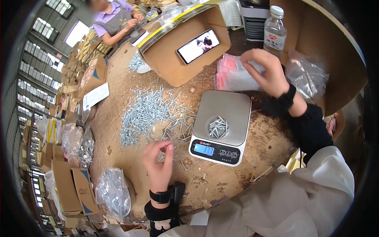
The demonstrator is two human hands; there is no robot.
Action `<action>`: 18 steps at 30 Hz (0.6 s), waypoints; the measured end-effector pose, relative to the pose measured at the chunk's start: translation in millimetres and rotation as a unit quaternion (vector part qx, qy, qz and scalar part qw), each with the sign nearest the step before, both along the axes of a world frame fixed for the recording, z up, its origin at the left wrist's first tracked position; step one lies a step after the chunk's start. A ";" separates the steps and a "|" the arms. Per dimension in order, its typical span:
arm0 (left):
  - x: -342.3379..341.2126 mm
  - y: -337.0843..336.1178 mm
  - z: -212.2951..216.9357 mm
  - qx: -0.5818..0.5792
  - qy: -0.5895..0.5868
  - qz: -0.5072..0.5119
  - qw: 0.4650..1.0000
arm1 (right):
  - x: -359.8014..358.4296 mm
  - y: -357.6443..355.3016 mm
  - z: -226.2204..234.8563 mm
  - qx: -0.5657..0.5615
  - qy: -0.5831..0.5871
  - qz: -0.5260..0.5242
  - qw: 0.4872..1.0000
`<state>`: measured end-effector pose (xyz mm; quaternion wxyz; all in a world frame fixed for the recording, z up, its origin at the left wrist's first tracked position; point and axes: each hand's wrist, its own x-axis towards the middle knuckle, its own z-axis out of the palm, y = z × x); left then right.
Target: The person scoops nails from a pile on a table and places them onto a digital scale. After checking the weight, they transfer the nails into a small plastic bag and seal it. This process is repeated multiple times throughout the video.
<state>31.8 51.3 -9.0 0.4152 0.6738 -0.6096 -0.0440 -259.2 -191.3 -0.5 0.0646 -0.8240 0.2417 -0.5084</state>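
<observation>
My left hand [158,160] rests on the worn brown table [221,177] just left of a small digital scale [220,125], its fingertips pinched together at the near edge of a spread pile of silver screws [148,112]. Whether it holds a screw is too small to tell. A small heap of screws [218,127] lies in the round dish on the scale's steel top. My right hand [264,73] reaches behind the scale and grips a clear plastic bag from the stack of small red-striped bags [233,73].
An open cardboard box [185,43] with a phone [198,46] propped in it stands behind the screws. A water bottle [274,31] and crumpled plastic bag [307,75] sit far right. Bagged screws [112,191] and cartons lie at the left. Another person [114,17] works at the far end.
</observation>
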 end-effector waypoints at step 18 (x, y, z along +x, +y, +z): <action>-72.8 21.9 9.4 0.096 0.125 -0.283 0.946 | 25.4 129.5 5.3 0.006 0.073 0.340 0.938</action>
